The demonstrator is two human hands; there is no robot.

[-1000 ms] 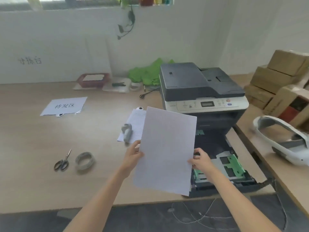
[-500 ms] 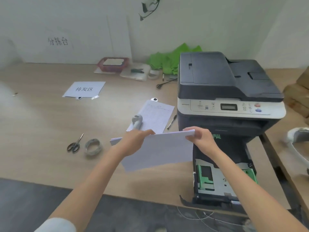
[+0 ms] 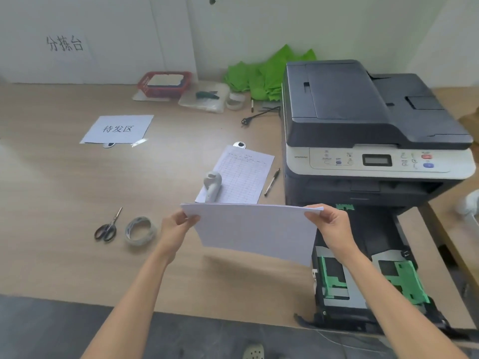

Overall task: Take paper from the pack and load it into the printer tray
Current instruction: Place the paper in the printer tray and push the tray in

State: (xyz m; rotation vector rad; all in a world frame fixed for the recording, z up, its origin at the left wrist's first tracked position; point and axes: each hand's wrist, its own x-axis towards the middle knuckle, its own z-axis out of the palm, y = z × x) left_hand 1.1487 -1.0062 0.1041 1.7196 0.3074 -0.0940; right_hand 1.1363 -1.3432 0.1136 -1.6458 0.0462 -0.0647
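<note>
I hold a thin stack of white paper [image 3: 255, 233] in the air above the desk, just left of the printer tray. My left hand [image 3: 176, 226] pinches its left edge and my right hand [image 3: 330, 225] pinches its right edge. The stack hangs almost edge-on, its upper edge level. The dark grey and white printer [image 3: 363, 130] stands at the right. Its paper tray [image 3: 334, 281] is pulled out toward me, with green guides showing and no paper visible inside. My right forearm crosses over the tray. No paper pack is in view.
On the wooden desk [image 3: 64, 203] lie scissors [image 3: 106, 228], a tape roll [image 3: 140, 230], a printed form [image 3: 241, 174] with a white handheld device [image 3: 212, 186] on it, and a pen [image 3: 272, 181]. A red basket [image 3: 164, 84], green bags [image 3: 264, 72] and a labelled sheet [image 3: 118, 128] lie farther back.
The paper has swung from upright and facing me to nearly edge-on and lower. Both hands have shifted to its side edges, and my view has moved left and closer.
</note>
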